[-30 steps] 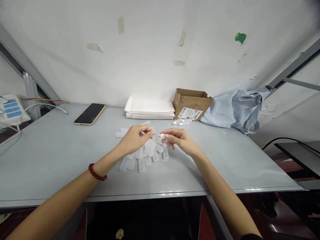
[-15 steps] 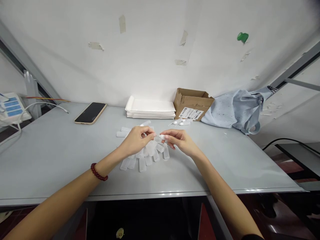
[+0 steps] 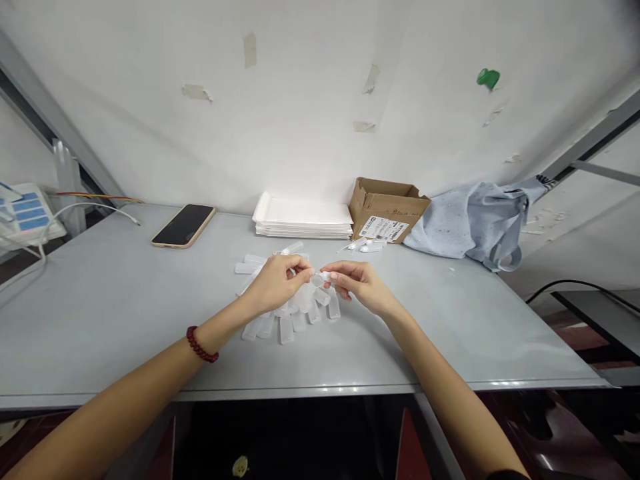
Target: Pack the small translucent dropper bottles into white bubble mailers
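At the centre of the frame the left hand (image 3: 277, 283) and the right hand (image 3: 357, 283) meet fingertip to fingertip above the table (image 3: 100, 313); between them is a small piece (image 3: 323, 275), white and partly clear, too small to make out further; the left hand is curled, its thumb and forefinger pinched on the piece's left end; the right hand pinches the right end the same way, its other fingers bent under; the piece is held off the table, just above the tubes (image 3: 287, 325); these tubes, clear and short, lie in a loose fan on the table below and behind both hands, some touching one another, a few apart at the upper left of the heap; a dark red bracelet (image 3: 201, 345) sits on the left wrist, lower left of centre.

Above the hands, against the wall, lies a stack of white trays (image 3: 304, 220); just right of it stands an open box (image 3: 385, 207) with a label on its front; a few small vials (image 3: 365, 247) lie before the box; right of the box slumps a pale blue bag (image 3: 470, 220); a phone (image 3: 183, 225) lies face up in the upper left of the table, well apart from the hands; at the far left edge is a device (image 3: 25, 217) with blue buttons and a white cable (image 3: 100, 210) near it.
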